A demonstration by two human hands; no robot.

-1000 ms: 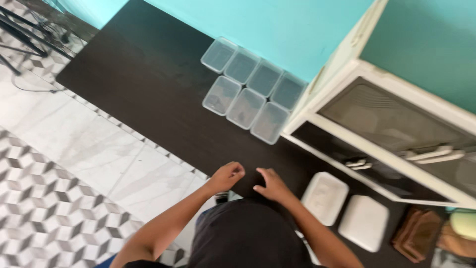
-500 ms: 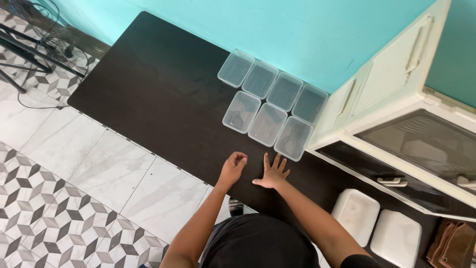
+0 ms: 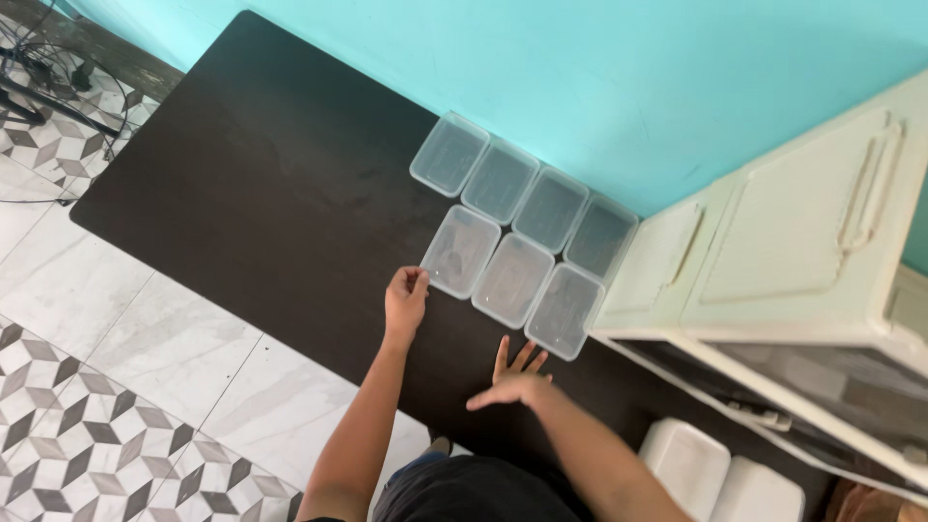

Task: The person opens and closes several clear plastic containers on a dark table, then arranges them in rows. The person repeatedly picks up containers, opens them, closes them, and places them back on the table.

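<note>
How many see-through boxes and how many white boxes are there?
Clear plastic boxes on the dark table: 7, in a back row of 4 and a front row of 3
White boxes low down by the cabinet: 2
Total: 9

1 head view — steep, downward, over table (image 3: 242, 174)
</note>
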